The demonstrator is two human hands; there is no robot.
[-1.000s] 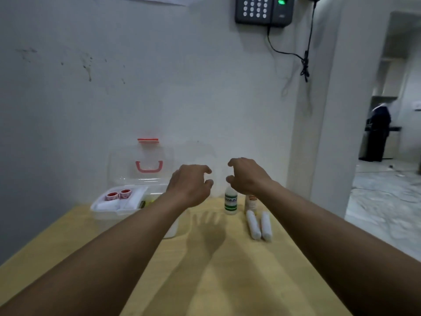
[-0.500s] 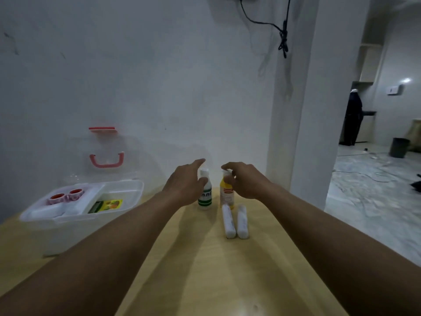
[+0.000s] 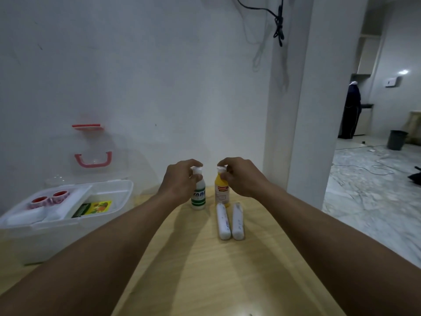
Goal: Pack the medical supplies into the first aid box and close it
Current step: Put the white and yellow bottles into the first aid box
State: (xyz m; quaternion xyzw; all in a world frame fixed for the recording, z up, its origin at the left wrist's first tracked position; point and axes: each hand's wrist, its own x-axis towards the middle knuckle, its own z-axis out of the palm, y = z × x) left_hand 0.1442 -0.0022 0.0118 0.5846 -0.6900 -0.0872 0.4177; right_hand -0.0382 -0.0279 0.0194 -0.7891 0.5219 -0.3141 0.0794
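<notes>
The clear first aid box (image 3: pixel 109 216) stands open at the left of the wooden table (image 3: pixel 205 270), its lid with a red handle (image 3: pixel 93 160) leaning back against the wall. Its inner tray holds two red tape rolls (image 3: pixel 49 200); a green and yellow packet (image 3: pixel 93 208) lies beside the tray. Two bottles stand upright near the wall. My left hand (image 3: pixel 180 181) grips the cap of the white bottle with a green label (image 3: pixel 198 198). My right hand (image 3: pixel 239 176) grips the cap of the yellow bottle (image 3: pixel 221 195). Two white bandage rolls (image 3: pixel 230 221) lie side by side in front of the bottles.
A white wall runs right behind the table, with a black cable (image 3: pixel 279 26) hanging on it. A pillar (image 3: pixel 307 110) stands at the table's right end. Beyond it an open room has a marble floor, a grey bin (image 3: pixel 397 139) and a dark-clothed person (image 3: pixel 350 110).
Both hands moved forward and closed on the bottle caps; a second ago they hovered empty above the table. The view has tilted down and shifted right.
</notes>
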